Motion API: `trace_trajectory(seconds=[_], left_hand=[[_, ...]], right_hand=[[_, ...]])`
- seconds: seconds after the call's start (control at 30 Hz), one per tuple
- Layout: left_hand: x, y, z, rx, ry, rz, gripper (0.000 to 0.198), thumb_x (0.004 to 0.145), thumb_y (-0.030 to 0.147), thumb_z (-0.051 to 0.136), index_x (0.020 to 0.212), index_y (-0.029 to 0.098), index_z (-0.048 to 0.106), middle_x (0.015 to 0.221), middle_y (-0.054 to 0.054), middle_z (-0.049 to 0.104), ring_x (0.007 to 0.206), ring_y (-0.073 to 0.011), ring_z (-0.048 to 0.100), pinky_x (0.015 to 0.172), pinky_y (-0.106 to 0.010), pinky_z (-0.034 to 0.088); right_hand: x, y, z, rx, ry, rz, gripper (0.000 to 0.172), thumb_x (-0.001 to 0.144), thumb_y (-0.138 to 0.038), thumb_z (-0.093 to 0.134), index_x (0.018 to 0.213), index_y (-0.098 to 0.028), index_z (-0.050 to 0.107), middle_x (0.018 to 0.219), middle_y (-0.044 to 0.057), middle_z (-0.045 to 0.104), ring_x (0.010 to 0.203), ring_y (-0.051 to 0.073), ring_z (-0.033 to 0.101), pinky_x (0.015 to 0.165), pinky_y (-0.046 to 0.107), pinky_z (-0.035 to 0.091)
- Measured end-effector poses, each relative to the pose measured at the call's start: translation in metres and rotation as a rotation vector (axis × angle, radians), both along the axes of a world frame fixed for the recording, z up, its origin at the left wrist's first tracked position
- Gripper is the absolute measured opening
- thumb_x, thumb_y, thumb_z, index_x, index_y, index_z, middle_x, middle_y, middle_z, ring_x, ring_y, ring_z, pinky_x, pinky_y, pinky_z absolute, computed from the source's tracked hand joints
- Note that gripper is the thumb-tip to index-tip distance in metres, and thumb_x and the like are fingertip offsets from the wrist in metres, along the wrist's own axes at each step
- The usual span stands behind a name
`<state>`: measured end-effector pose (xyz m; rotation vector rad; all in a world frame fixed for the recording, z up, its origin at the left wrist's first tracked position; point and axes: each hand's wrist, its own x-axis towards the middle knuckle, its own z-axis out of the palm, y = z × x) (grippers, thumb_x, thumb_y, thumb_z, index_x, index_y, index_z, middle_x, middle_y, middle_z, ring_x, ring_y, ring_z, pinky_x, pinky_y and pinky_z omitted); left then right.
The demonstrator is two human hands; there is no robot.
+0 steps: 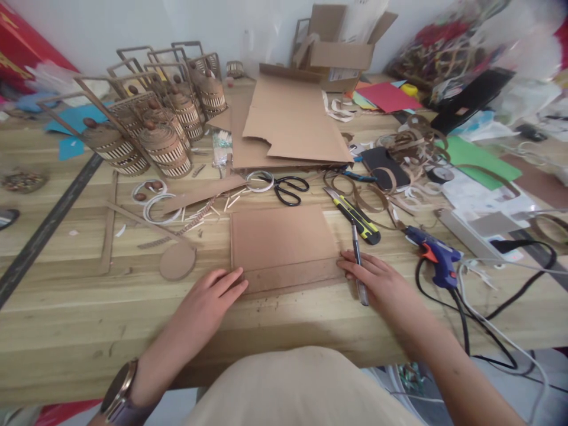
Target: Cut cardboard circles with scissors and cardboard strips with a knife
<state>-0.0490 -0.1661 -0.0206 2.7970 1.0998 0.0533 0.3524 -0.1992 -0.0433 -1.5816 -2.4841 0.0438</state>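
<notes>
A rectangular piece of brown cardboard lies flat in front of me, with a narrow cardboard strip across its near edge. My left hand rests at the strip's left end, fingers stretched out with gaps between them and fingertips touching the cardboard. At the right end, the fingertips of my right hand touch the strip's edge. A slim pen-like tool with a silvery body passes between the fingers of this hand; its exact kind is unclear. A yellow-green utility knife lies just beyond my right hand.
Black-handled scissors lie behind the cardboard. A blue glue gun with trailing cords is at right. Paper strips and larger cardboard sheets lie farther back. Several lantern-like crafts stand back left; a cardboard disc lies left.
</notes>
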Motion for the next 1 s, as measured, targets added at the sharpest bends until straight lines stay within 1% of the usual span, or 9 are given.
trace_trajectory(seconds=[0.17, 0.27, 0.4, 0.57, 0.73, 1.0], left_hand=[[0.0006, -0.0009, -0.0003, 0.024, 0.015, 0.001, 0.057, 0.089, -0.005, 0.039, 0.132, 0.019, 0.067, 0.142, -0.007, 0.066, 0.117, -0.0254, 0.061, 0.097, -0.041, 0.057], [0.0017, -0.0017, 0.0014, 0.019, 0.023, -0.001, 0.058, 0.088, -0.006, 0.04, 0.132, 0.019, 0.067, 0.142, -0.007, 0.065, 0.117, -0.025, 0.061, 0.097, -0.04, 0.057], [0.0021, -0.0022, 0.0015, 0.04, 0.041, -0.014, 0.054, 0.089, -0.005, 0.042, 0.131, 0.017, 0.067, 0.142, -0.008, 0.065, 0.116, -0.0267, 0.062, 0.096, -0.041, 0.058], [0.0012, -0.0029, 0.0006, 0.041, 0.054, -0.016, 0.054, 0.09, -0.004, 0.044, 0.132, 0.019, 0.067, 0.143, -0.006, 0.065, 0.117, -0.025, 0.061, 0.098, -0.039, 0.057], [0.0012, -0.0033, 0.0018, 0.055, 0.049, -0.024, 0.056, 0.087, -0.007, 0.043, 0.131, 0.017, 0.068, 0.141, -0.008, 0.066, 0.117, -0.0258, 0.061, 0.098, -0.04, 0.057], [0.0034, -0.0011, 0.0002, 0.093, 0.06, -0.054, 0.053, 0.086, -0.007, 0.046, 0.128, 0.016, 0.07, 0.139, -0.01, 0.068, 0.114, -0.0274, 0.064, 0.095, -0.041, 0.059]], right_hand=[[-0.0012, 0.0001, 0.0013, 0.016, -0.051, 0.022, 0.033, 0.103, -0.015, 0.042, 0.124, -0.017, 0.068, 0.136, 0.016, 0.068, 0.124, 0.031, 0.064, 0.095, 0.049, 0.059], [-0.0008, -0.0003, -0.0005, 0.03, -0.066, 0.025, 0.033, 0.103, -0.015, 0.042, 0.124, -0.016, 0.068, 0.136, 0.016, 0.068, 0.124, 0.031, 0.064, 0.097, 0.047, 0.058], [-0.001, -0.0017, -0.0033, 0.049, -0.08, 0.029, 0.033, 0.104, -0.016, 0.042, 0.124, -0.015, 0.067, 0.137, 0.017, 0.067, 0.124, 0.031, 0.064, 0.097, 0.047, 0.058], [-0.0016, -0.0038, -0.0062, 0.061, -0.078, 0.017, 0.034, 0.103, -0.015, 0.042, 0.125, -0.016, 0.068, 0.139, 0.016, 0.066, 0.126, 0.03, 0.062, 0.097, 0.044, 0.057], [-0.0013, -0.0048, -0.0074, 0.078, -0.082, 0.025, 0.034, 0.101, -0.014, 0.044, 0.126, -0.016, 0.067, 0.139, 0.016, 0.066, 0.127, 0.028, 0.062, 0.098, 0.042, 0.056], [-0.0049, -0.0056, -0.0068, 0.12, -0.114, 0.036, 0.035, 0.103, -0.012, 0.039, 0.125, -0.012, 0.067, 0.135, 0.018, 0.068, 0.123, 0.032, 0.064, 0.095, 0.046, 0.058]])
